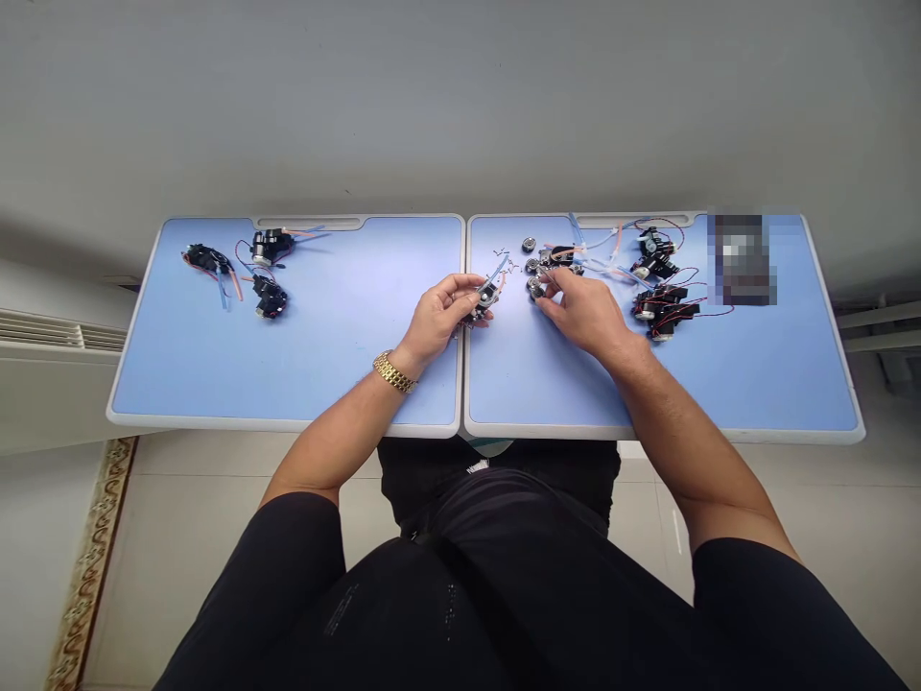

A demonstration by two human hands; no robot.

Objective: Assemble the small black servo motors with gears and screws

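Left hand (438,321) is curled right around a small black-and-silver motor assembly (484,299), fingers closed over it, so that one's definitely being held, with a thin pale tube (498,274) sticking up off it. Right hand (584,312) is just beside it, fingertips (545,284) pinched close together at a messy cluster of metal parts (555,259), though I can't tell if they've actually got hold of a piece. A couple of loose round silver bits (530,245) sit just past that cluster on the far side. Off to the right there's a pile of black units with red wires (658,309), and a few more (270,248) sit far left, all on two blue table panels (345,326) pushed together. Gold link watch (394,372) on the left wrist.
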